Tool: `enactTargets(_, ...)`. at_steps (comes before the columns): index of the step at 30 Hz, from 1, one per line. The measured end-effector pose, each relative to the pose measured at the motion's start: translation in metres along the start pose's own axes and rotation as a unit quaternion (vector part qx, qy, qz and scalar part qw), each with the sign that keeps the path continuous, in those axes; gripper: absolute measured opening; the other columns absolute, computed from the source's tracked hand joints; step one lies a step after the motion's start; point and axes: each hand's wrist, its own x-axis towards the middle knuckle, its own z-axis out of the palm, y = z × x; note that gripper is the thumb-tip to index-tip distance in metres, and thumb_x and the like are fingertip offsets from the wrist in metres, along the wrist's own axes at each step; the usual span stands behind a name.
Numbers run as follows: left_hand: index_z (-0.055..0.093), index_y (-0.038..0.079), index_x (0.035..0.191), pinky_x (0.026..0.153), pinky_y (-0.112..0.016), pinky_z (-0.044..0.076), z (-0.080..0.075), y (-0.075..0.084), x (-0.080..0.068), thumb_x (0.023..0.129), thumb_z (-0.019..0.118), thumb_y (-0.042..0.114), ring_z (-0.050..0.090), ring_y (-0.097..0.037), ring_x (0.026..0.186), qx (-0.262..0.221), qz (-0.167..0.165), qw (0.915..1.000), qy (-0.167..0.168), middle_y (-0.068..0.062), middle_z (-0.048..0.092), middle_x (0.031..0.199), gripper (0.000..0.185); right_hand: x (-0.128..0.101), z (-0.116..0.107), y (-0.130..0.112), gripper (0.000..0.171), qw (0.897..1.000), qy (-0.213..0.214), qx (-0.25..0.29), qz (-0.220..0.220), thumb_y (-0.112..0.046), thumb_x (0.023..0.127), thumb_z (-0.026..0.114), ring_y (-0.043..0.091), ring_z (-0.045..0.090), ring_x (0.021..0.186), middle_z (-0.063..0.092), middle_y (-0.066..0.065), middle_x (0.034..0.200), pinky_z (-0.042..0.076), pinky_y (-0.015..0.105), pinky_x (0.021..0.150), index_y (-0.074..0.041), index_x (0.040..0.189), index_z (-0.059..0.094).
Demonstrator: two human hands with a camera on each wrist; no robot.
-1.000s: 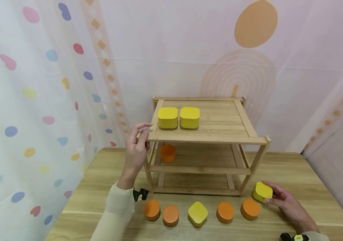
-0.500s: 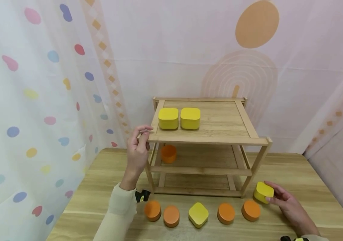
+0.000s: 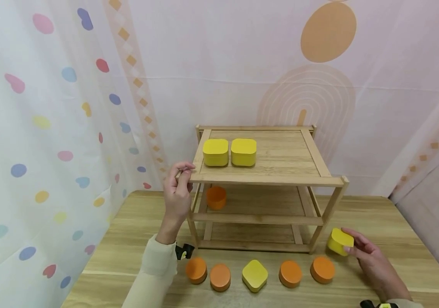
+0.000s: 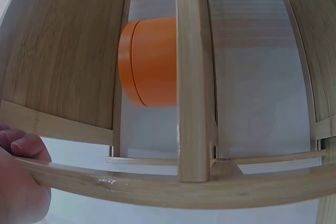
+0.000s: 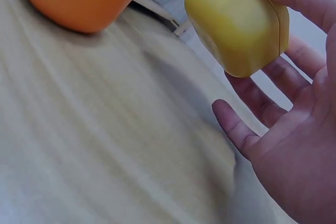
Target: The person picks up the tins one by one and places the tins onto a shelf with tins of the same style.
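Note:
My right hand (image 3: 371, 259) holds a yellow rounded-square box (image 3: 340, 242) between thumb and fingers, to the right of the rack. In the right wrist view a lid seam runs round this yellow box (image 5: 236, 22), which hangs tilted just over the table. At the wooden rack (image 3: 265, 179), my left hand (image 3: 177, 192) grips the top shelf's front left corner. The left wrist view has the left hand's fingers (image 4: 31, 145) curled at the rail. Two yellow boxes (image 3: 215, 152) stand side by side on the top shelf's left part. On the middle shelf sits an orange round box (image 3: 216, 198).
Along the table (image 3: 377, 214) in front of the rack lies a row: several orange round boxes (image 3: 290, 273) and one yellow rounded-square box (image 3: 255, 276), turned cornerwise. A patterned curtain (image 3: 212, 64) hangs behind and to the left.
My right hand has raised the yellow box slightly off the table and tilted it. The left hand stays at the rack's corner.

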Motion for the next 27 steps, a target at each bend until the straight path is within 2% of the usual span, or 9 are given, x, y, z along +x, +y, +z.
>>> enactTargets(2,0.057,-0.008,0.101,0.044,-0.021,0.029,0.000,0.000,0.000,0.101,0.040,0.004,0.030,-0.007,0.043,0.001,-0.005,1.0000,-0.001,0.002,0.037,0.052,0.020,0.002,-0.001,-0.003,0.049,0.999,-0.029,0.026,-0.019,0.010,0.098,0.046,-0.006,0.052,0.117,0.056,-0.017,0.134,0.044,0.011,0.093,-0.005,0.144,0.047)
enactTargets(4,0.057,-0.008,0.100,0.045,-0.020,0.031,-0.001,0.000,0.000,0.101,0.040,0.003,0.032,-0.007,0.043,0.001,-0.009,1.0000,-0.003,0.000,0.038,0.053,0.021,0.003,-0.002,-0.007,0.049,0.998,-0.041,0.028,-0.029,0.011,0.098,0.044,-0.003,0.055,0.115,0.057,-0.014,0.133,0.047,0.014,0.092,-0.006,0.144,0.047)
enactTargets(9,0.057,-0.008,0.099,0.045,-0.020,0.031,-0.001,0.001,0.000,0.101,0.040,0.003,0.033,-0.007,0.044,0.004,-0.011,0.9999,-0.006,0.001,0.039,0.053,0.021,0.004,-0.003,-0.021,0.048,0.999,-0.009,-0.041,-0.014,0.006,0.100,0.046,-0.002,0.058,0.107,0.058,-0.016,0.129,0.051,0.016,0.086,-0.008,0.145,0.046)
enactTargets(13,0.057,-0.008,0.098,0.045,-0.020,0.032,-0.001,0.002,0.001,0.101,0.039,0.003,0.035,-0.007,0.045,0.004,-0.009,0.9999,-0.007,-0.001,0.039,0.053,0.021,0.006,-0.003,-0.029,0.048,0.998,0.003,-0.062,-0.018,0.006,0.100,0.046,-0.002,0.059,0.105,0.059,-0.017,0.128,0.051,0.016,0.084,-0.006,0.146,0.045)
enactTargets(19,0.056,-0.008,0.098,0.045,-0.020,0.032,-0.002,0.001,0.001,0.101,0.039,0.004,0.035,-0.008,0.046,0.001,-0.009,0.9999,-0.009,-0.006,0.038,0.052,0.021,0.009,-0.004,-0.036,0.047,0.998,0.000,-0.058,-0.035,0.007,0.100,0.045,-0.002,0.059,0.105,0.060,-0.016,0.127,0.051,0.016,0.083,-0.008,0.144,0.048)
enactTargets(27,0.056,-0.008,0.098,0.043,-0.021,0.030,-0.003,-0.001,0.001,0.101,0.039,0.003,0.034,-0.009,0.045,-0.006,-0.010,0.9998,-0.014,-0.006,0.037,0.051,0.021,0.017,-0.008,-0.048,0.049,0.996,-0.024,-0.036,-0.081,0.013,0.099,0.040,-0.001,0.059,0.107,0.059,-0.012,0.130,0.050,0.016,0.085,-0.003,0.145,0.045)
